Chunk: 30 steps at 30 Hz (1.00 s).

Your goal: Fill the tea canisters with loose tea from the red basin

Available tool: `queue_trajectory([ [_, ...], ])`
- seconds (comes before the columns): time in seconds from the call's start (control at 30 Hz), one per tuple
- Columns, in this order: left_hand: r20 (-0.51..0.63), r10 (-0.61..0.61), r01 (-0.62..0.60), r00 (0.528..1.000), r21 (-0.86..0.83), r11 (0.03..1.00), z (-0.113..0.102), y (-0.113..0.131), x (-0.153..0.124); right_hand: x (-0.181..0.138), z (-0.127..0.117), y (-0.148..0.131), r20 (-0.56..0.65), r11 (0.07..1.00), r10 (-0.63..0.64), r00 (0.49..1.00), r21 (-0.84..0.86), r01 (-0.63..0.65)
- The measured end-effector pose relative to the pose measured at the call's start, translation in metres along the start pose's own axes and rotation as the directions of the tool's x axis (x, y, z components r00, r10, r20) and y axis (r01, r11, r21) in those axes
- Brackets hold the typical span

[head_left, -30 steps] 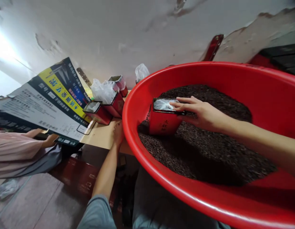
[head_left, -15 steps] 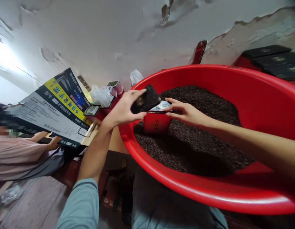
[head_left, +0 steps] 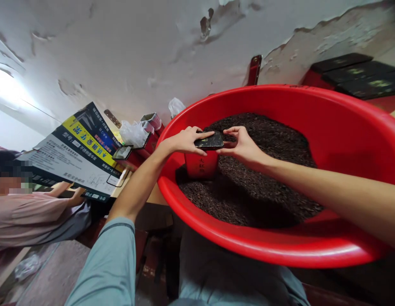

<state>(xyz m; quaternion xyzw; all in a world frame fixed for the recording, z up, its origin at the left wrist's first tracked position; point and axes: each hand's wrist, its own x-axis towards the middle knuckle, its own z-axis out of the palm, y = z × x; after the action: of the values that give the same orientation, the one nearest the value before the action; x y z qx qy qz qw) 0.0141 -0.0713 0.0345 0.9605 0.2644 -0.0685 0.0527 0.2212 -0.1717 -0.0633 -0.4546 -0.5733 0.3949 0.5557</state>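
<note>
A big red basin [head_left: 312, 250] on my lap holds a heap of dark loose tea leaves [head_left: 267, 187]. A red tin [head_left: 200, 165] stands upright in the leaves near the basin's left wall. A black lid [head_left: 210, 142] lies on top of the tin. My left hand [head_left: 184, 140] grips the lid from the left, fingers over its top. My right hand [head_left: 240, 146] pinches the lid's right edge, fingers curled against the tin.
Left of the basin, several open red tins with plastic liners [head_left: 138, 136] stand on a brown table [head_left: 154, 197]. A printed cardboard box [head_left: 79, 159] leans there, held by another person in a pink top [head_left: 31, 216]. Black and red boxes [head_left: 350, 74] sit at back right.
My left hand rose from the basin's outer edge with the black lid and set it down onto the tin. My right hand stayed at the tin's top and shifted to the lid's edge.
</note>
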Motion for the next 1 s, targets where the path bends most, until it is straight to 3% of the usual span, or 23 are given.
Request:
queue_trajectory([
  [0.13,0.007,0.031,-0.031,0.999,-0.028,0.999,0.000,-0.006,0.000,0.004,-0.011,-0.012,0.194,0.980,0.036,0.980,-0.198,0.003],
  [0.27,-0.031,0.053,-0.054,0.998,-0.040,0.998,0.002,-0.007,-0.008,0.007,-0.015,-0.014,0.205,0.918,0.005,0.979,-0.389,0.076],
  [0.47,-0.100,0.110,-0.115,0.989,-0.043,0.992,0.001,0.006,-0.028,0.005,-0.016,-0.010,0.276,0.905,-0.079,0.958,-0.383,0.185],
  [0.73,-0.139,-0.016,0.033,0.990,0.120,0.992,0.013,0.023,-0.030,0.014,-0.016,-0.006,0.259,0.882,-0.101,0.961,-0.423,0.207],
  [1.0,-0.133,-0.031,0.049,0.991,0.135,0.990,0.010,0.038,-0.036,0.008,-0.014,-0.013,0.236,0.877,-0.133,0.963,-0.424,0.225],
])
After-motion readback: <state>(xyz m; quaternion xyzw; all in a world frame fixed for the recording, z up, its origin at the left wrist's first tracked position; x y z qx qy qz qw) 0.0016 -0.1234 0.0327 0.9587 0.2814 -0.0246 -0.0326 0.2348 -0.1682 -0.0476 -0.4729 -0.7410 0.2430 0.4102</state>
